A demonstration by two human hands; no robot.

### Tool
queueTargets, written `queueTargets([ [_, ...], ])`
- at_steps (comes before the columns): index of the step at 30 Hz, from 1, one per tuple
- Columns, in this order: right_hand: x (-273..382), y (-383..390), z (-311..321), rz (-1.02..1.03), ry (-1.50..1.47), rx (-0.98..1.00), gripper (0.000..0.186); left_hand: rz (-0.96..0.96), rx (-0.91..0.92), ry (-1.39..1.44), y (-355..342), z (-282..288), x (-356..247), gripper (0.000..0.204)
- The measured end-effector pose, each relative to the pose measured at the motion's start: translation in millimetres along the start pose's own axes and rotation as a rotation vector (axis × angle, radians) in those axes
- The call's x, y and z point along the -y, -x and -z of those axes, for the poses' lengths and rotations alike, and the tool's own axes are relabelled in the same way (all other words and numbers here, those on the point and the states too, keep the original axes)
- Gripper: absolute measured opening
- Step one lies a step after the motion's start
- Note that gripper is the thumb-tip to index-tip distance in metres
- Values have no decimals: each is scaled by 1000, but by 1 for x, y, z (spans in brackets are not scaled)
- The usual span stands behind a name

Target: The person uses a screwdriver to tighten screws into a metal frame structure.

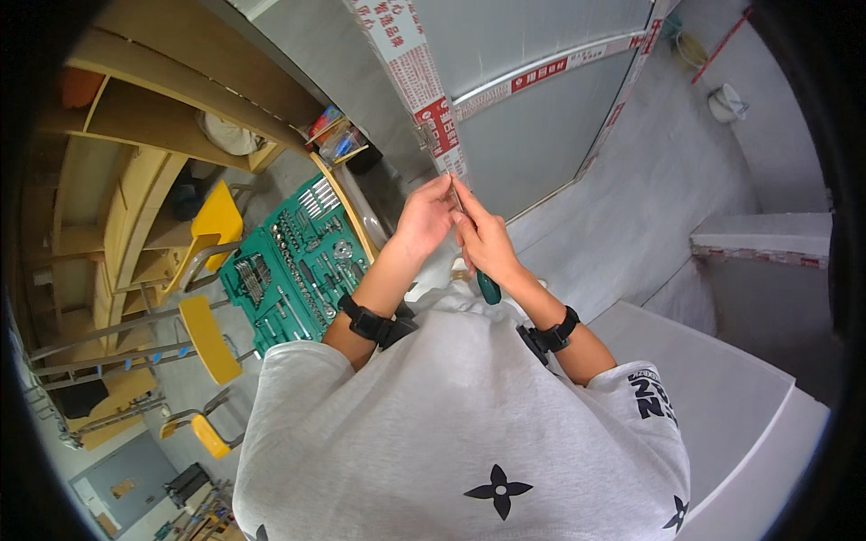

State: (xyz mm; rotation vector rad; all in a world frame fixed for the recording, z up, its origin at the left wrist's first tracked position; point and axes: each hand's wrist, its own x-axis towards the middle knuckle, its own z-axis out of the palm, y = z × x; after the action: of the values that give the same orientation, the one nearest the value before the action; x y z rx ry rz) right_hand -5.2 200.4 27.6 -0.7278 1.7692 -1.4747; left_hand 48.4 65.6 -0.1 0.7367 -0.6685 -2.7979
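Note:
A screwdriver with a green handle (488, 288) is gripped in my right hand (487, 242), its handle pointing back toward my body and its metal shaft running up between my hands. My left hand (425, 216) is closed beside the shaft, thumb and fingertips pinched together near its tip. What those fingertips hold is too small to make out. Just beyond my fingertips stands the edge of a grey door (435, 122), covered in red-and-white printed protective film. A small metal latch part (424, 137) shows on that edge.
To the left, an open green tool case (298, 261) holds sockets and wrenches. Yellow-seated chairs (216, 225) and wooden shelving (135, 207) stand farther left. A white panel (704, 379) lies at the right. A white bucket (724, 104) sits at the far right wall.

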Motion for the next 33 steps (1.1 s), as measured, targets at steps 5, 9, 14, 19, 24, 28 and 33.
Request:
queueTargets([
  [5, 21, -5, 6, 27, 24, 8, 57, -61, 45, 30, -6, -6, -3, 13],
  [9, 30, -7, 18, -50, 23, 39, 56, -48, 84, 85, -10, -5, 2, 14],
  [14, 44, -9, 30, -113, 91, 90, 53, 1, 146, 32, -11, -2, -6, 13],
  [19, 54, -8, 41, -82, 63, 131, 50, -594, -165, -879, -21, 18, -36, 16],
  [24, 48, -7, 47, -87, 54, 153, 51, -1062, -275, -1263, -37, 10, -76, 22],
  [28, 44, -5, 47, -95, 46, 154, 51, -959, -304, -1407, -42, 9, -74, 17],
  [33, 38, -2, 51, -86, 22, 140, 50, -985, -402, -1673, -46, 4, -61, 23],
])
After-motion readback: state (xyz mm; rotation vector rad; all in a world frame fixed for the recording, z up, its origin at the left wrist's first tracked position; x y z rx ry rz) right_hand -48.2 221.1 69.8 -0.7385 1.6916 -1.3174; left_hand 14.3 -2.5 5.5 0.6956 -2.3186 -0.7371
